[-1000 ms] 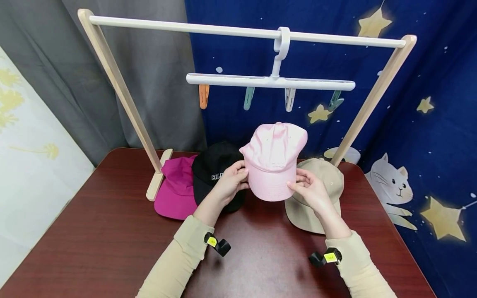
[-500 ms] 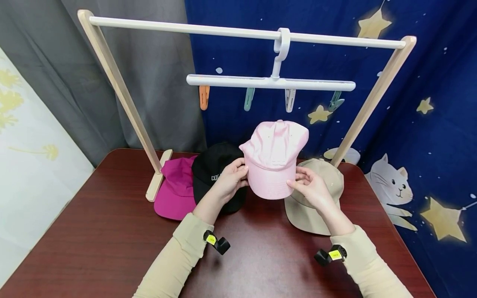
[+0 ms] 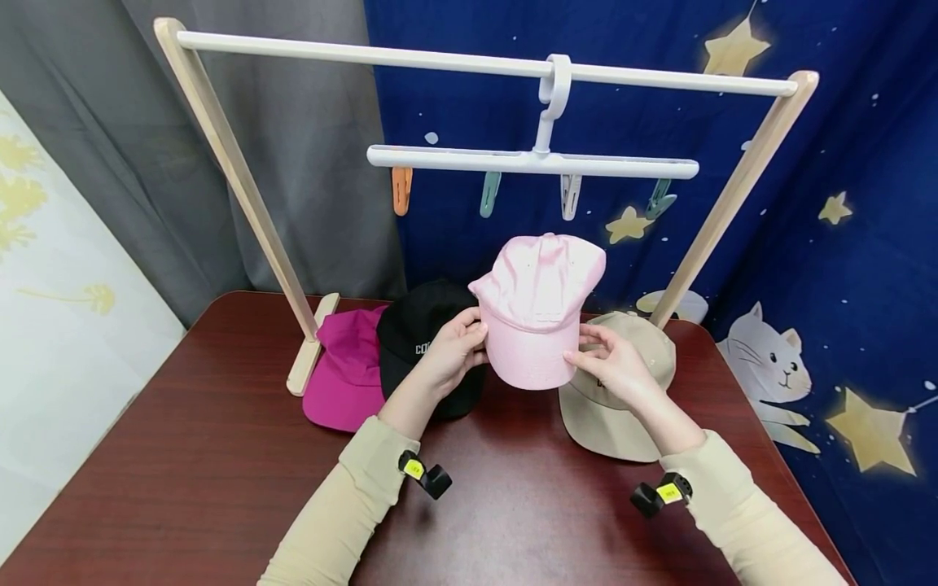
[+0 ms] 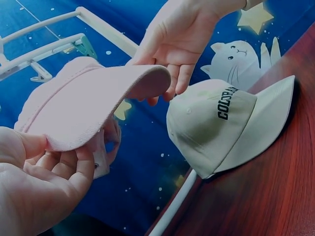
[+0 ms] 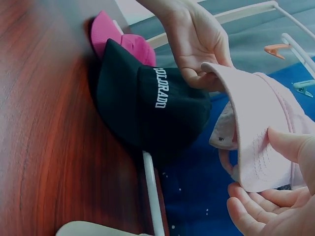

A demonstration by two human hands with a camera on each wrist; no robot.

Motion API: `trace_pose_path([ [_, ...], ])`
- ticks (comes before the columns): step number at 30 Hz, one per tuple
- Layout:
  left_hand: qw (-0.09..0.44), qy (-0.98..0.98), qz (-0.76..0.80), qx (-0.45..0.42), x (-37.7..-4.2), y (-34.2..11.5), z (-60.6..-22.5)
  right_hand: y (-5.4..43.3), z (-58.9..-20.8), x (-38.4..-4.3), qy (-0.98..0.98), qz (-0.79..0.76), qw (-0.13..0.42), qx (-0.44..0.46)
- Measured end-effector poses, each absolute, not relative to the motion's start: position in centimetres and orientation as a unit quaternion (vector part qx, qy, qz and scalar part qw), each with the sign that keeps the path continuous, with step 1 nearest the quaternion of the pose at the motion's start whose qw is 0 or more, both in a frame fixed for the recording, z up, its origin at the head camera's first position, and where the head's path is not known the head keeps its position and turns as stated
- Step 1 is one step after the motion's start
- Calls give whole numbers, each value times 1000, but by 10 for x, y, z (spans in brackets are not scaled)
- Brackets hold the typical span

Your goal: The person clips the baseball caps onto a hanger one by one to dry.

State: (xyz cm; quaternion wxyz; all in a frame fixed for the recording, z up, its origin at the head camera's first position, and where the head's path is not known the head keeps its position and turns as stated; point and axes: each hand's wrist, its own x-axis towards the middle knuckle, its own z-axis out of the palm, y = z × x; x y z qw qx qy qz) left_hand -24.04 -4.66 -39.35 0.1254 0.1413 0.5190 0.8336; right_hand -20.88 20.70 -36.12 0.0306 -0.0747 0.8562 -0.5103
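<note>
A pink baseball cap [image 3: 538,281] is held up over the table, below a white hanger [image 3: 454,159], with its brim facing me and tilted down. My left hand [image 3: 449,354] pinches the brim's left edge; the left wrist view shows that thumb on top and the fingers curled underneath. At the opposite edge, my right hand [image 3: 611,362] has its thumb [image 5: 290,145] on the brim's upper face and its fingers below. From the hanger dangle an orange clip [image 3: 401,191], a green clip [image 3: 490,194], a white clip [image 3: 570,197] and a dark green clip [image 3: 661,199].
A wooden rack with a white rail [image 3: 293,49] carries the hanger. On the table [image 3: 220,456], a magenta cap [image 3: 340,395] and a black cap [image 3: 410,325] overlap at the left. A beige cap [image 3: 608,423] lies behind my right hand. Curtains hang behind.
The pink cap has risen slightly toward the clips. My right wrist and forearm have swung outward to the right, while the left arm has barely shifted. Both hands keep their grip on the brim.
</note>
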Motion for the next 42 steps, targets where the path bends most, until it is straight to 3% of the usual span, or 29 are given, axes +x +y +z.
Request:
trace_pose_path([
  [16, 117, 504, 845, 132, -239, -45, -389, 212, -352, -213, 876, -470, 7, -110],
  [23, 117, 499, 849, 130, -239, -44, -391, 219, -331, -214, 900, -418, -75, -101],
  [31, 112, 500, 850, 120, -239, -44, -393, 225, -303, -218, 863, -458, -191, -96],
  [42, 112, 503, 849, 114, -241, -44, -395, 222, -282, -232, 840, -491, -217, -79],
])
